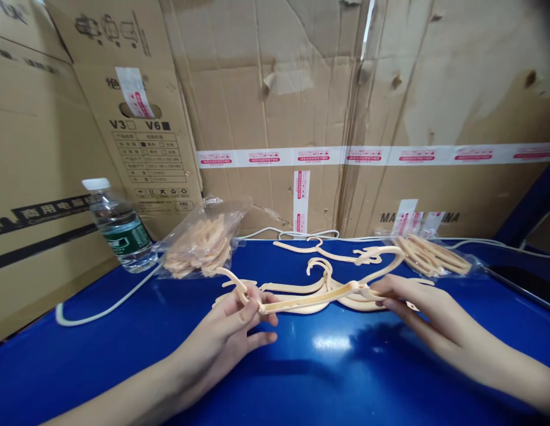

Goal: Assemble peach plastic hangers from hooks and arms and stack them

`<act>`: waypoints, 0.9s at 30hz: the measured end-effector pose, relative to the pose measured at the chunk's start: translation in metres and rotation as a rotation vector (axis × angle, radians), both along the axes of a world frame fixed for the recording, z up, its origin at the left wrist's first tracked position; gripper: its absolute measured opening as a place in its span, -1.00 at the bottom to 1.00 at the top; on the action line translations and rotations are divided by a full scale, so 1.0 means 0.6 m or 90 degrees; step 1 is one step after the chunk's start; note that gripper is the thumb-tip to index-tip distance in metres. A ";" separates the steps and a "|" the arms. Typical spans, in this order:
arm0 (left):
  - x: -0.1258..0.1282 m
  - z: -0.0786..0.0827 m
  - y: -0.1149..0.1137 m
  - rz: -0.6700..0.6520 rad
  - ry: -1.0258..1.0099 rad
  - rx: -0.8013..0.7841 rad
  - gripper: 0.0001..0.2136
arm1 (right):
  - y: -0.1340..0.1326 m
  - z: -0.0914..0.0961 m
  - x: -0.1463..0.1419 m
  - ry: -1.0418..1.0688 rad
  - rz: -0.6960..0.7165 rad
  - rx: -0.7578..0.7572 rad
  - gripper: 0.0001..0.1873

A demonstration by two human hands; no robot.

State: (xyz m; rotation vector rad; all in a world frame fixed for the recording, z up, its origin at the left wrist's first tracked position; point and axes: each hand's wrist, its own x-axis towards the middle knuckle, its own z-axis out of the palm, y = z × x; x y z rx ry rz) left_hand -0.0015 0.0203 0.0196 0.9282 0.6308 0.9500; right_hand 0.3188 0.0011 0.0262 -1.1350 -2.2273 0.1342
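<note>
Between my two hands, above the blue table, is a beige plastic clothes hanger (310,300) with a curved hook on its right part. My left hand (243,319) pinches its left end, where a curved piece sticks up. The thumb and fingertips of my right hand (417,307) are closed on the hanger close to the hook's base. Right behind it several matching hangers (321,269) lie stacked on the table, partly covered by the held one. Farther back lies one more hanger (296,247).
A clear bag of beige parts (199,242) lies at the left beside a water bottle (121,231). Another bag of beige pieces (430,254) is at the right, near a dark flat object (523,284). A white cable (110,307) crosses the blue table (301,390). Cardboard (275,106) walls the back.
</note>
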 end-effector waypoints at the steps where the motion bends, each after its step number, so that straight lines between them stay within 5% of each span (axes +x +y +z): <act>1: 0.000 -0.001 0.000 0.000 -0.004 -0.009 -0.77 | 0.000 -0.001 0.000 -0.002 0.002 0.005 -0.79; 14: 0.002 -0.005 -0.002 0.049 0.018 -0.069 -0.79 | -0.005 -0.007 -0.006 -0.022 0.012 0.105 -0.75; 27: -0.003 -0.012 -0.001 0.096 0.013 -0.090 -0.83 | -0.005 -0.014 -0.008 -0.018 0.013 0.088 -0.73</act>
